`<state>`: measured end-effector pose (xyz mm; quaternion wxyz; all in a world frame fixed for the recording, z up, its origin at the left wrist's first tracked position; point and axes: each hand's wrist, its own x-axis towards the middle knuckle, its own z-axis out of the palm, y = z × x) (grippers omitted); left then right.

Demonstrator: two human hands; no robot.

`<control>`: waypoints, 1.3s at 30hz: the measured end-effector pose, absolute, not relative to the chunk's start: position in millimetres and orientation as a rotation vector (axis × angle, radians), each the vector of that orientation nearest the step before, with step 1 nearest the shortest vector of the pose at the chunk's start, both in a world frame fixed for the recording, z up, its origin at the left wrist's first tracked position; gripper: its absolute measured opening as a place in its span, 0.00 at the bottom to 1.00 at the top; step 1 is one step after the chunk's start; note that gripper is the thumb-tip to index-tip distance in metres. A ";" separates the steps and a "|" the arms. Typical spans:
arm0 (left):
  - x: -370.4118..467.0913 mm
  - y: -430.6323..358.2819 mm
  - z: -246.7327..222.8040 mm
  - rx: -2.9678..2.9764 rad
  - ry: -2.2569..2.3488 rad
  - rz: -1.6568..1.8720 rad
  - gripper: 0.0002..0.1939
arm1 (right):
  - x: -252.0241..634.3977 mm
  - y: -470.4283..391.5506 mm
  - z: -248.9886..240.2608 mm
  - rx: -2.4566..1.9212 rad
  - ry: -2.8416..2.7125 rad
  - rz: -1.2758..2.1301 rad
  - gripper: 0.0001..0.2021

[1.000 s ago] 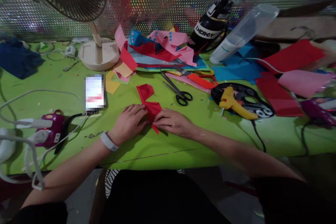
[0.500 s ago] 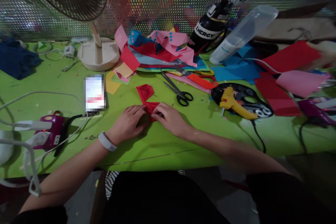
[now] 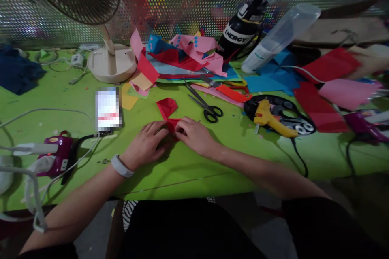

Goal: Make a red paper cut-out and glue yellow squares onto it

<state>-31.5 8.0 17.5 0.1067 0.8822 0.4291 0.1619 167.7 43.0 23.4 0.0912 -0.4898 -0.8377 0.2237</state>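
Observation:
A piece of red folded paper [image 3: 166, 107] lies on the green tabletop between my hands. Its pointed far part is in plain sight, while the near part is partly covered by my fingers. My left hand [image 3: 148, 142] rests flat at the paper's left side, fingertips touching it and thumb held apart. From the right, my right hand [image 3: 196, 135] pinches the near part between thumb and bent fingers. Just beyond my right hand lie black-handled scissors [image 3: 212, 113], blades slightly apart.
Left are a phone [image 3: 107, 109], a purple power block [image 3: 57, 156] with cables, and a fan [image 3: 111, 64]. Coloured paper [image 3: 185, 58] is heaped at the back beside a black bottle [image 3: 238, 34]. A yellow glue gun [image 3: 272, 119] sits at right; another person's hand [image 3: 372, 62] shows at far right.
My right fingers have shifted slightly on the near part of the red paper, and less of it shows between my hands. The view has moved a little.

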 end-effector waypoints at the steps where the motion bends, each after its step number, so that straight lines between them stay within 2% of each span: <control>1: -31.6 8.2 17.4 2.591 1.279 0.477 0.14 | 168.0 43.6 23.2 -1.463 -2.479 0.687 0.02; 9: -31.2 12.1 12.3 2.574 1.271 0.493 0.30 | 167.2 45.3 24.3 -1.510 -2.457 0.730 0.05; 15: -30.2 13.2 16.3 2.608 1.264 0.416 0.29 | 165.6 47.4 29.3 -1.526 -2.456 0.780 0.04; 23: -31.8 13.0 16.5 2.597 1.260 0.392 0.27 | 189.2 44.2 23.1 -1.213 -2.405 0.910 0.13; 29: -31.0 12.5 15.3 2.595 1.274 0.385 0.27 | 195.0 47.6 3.6 -0.969 -2.434 0.749 0.05; 39: -30.5 12.6 13.9 2.603 1.292 0.366 0.29 | 187.6 44.0 1.0 -0.944 -2.515 0.642 0.08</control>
